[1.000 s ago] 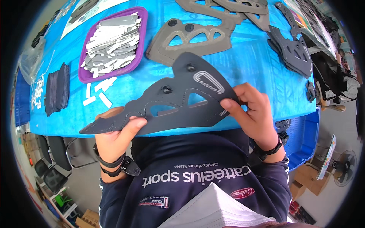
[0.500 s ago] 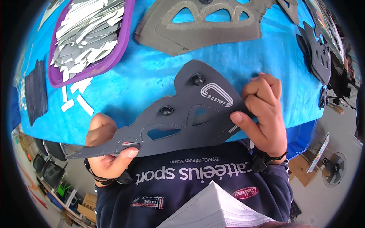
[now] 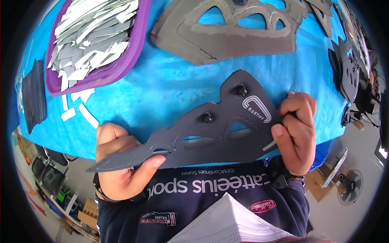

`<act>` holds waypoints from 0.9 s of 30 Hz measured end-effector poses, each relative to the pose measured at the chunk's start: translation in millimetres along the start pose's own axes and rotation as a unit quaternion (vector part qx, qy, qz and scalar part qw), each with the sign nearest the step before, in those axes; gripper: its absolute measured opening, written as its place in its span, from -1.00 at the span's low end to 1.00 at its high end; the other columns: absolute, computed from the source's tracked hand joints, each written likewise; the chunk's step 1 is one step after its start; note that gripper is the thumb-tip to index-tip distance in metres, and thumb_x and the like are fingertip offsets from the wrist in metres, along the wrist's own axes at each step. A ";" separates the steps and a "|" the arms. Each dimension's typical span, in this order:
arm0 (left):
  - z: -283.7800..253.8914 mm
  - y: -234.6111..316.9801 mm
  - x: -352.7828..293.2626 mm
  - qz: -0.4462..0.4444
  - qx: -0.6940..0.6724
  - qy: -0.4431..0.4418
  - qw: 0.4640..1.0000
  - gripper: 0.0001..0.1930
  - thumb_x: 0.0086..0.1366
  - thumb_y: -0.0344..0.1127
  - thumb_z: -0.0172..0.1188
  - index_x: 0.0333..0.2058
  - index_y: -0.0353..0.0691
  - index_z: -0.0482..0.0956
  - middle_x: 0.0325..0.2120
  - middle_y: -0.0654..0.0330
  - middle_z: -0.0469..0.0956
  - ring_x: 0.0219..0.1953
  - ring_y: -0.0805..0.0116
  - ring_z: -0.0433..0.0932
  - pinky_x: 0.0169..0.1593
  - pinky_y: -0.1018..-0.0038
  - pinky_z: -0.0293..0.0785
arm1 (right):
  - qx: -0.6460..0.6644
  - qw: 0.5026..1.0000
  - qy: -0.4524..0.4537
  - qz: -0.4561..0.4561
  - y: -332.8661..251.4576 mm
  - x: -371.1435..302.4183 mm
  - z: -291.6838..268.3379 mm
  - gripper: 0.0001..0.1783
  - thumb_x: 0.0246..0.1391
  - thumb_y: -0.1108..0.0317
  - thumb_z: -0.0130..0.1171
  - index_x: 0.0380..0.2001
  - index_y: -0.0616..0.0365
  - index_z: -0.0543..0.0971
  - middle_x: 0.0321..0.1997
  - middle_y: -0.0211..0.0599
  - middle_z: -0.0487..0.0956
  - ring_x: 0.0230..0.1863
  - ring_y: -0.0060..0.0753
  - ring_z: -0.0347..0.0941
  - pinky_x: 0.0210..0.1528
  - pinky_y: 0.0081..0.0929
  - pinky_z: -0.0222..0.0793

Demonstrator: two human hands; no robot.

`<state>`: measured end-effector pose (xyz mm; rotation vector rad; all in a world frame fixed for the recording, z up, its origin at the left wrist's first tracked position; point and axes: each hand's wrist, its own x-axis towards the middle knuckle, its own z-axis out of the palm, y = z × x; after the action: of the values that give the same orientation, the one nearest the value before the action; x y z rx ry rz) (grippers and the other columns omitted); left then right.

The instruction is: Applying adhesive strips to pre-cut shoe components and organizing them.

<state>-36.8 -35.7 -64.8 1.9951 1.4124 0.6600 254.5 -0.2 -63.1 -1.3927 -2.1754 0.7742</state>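
Note:
Between my two hands I hold up a flat dark grey panel [image 3: 194,150] with cut-out windows, dotted stitch-like lines, two black round knobs and a white printed logo. My left hand [image 3: 121,164] is closed on its narrow pointed end, thumb on the near face by the smallest cut-out. At the wide end, my right hand [image 3: 299,131] pinches the edge by the logo, thumb in front and fingers curled behind. The panel is tilted, its knobbed edge toward the far side.
On the blue tabletop [image 3: 162,89], a purple tray [image 3: 135,52] full of grey and white strips stands far left, with loose white strips [image 3: 88,115] beside it. A large brownish-grey panel [image 3: 243,42] lies at the back. Dark stacked pieces [image 3: 34,97] lie left; more cut panels [image 3: 348,77] lie right.
The held panel has shifted to the right and slightly tilted, with both hands moving along with it. My grip looks the same. The table things appear slightly displaced as the view moved.

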 end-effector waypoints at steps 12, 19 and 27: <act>5.8 2.1 6.2 0.030 0.003 0.025 0.999 -0.81 -0.19 -0.29 0.26 -0.64 -0.29 0.50 -0.73 0.28 0.39 -0.55 0.33 0.24 -0.35 0.37 0.04 | -0.048 0.999 0.008 0.021 2.0 -2.0 -3.6 -0.76 -0.24 0.36 0.18 -0.76 0.23 0.39 -0.31 -0.24 0.41 -0.15 -0.06 0.21 0.02 -0.06 0.08; 6.9 -0.7 6.5 0.031 -0.005 0.032 0.999 -0.84 -0.16 -0.35 0.26 -0.61 -0.29 0.50 -0.68 0.26 0.39 -0.55 0.32 0.24 -0.38 0.37 0.05 | -0.060 0.998 -0.001 0.035 0.1 -0.1 -3.4 -0.79 -0.23 0.37 0.18 -0.74 0.23 0.42 -0.32 -0.25 0.41 -0.14 -0.06 0.20 0.03 -0.06 0.07; 3.6 -4.1 6.1 0.054 0.017 0.008 0.998 -0.84 -0.15 -0.40 0.27 -0.55 -0.29 0.49 -0.64 0.25 0.39 -0.55 0.32 0.25 -0.39 0.36 0.05 | -0.062 0.998 0.002 0.032 -1.4 -0.2 -2.2 -0.81 -0.23 0.38 0.18 -0.72 0.24 0.43 -0.32 -0.25 0.40 -0.14 -0.04 0.20 0.02 -0.05 0.07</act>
<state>-35.1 -29.5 -69.9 2.1099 1.3411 0.7049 255.0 -0.4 -60.6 -1.5288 -2.2191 0.6685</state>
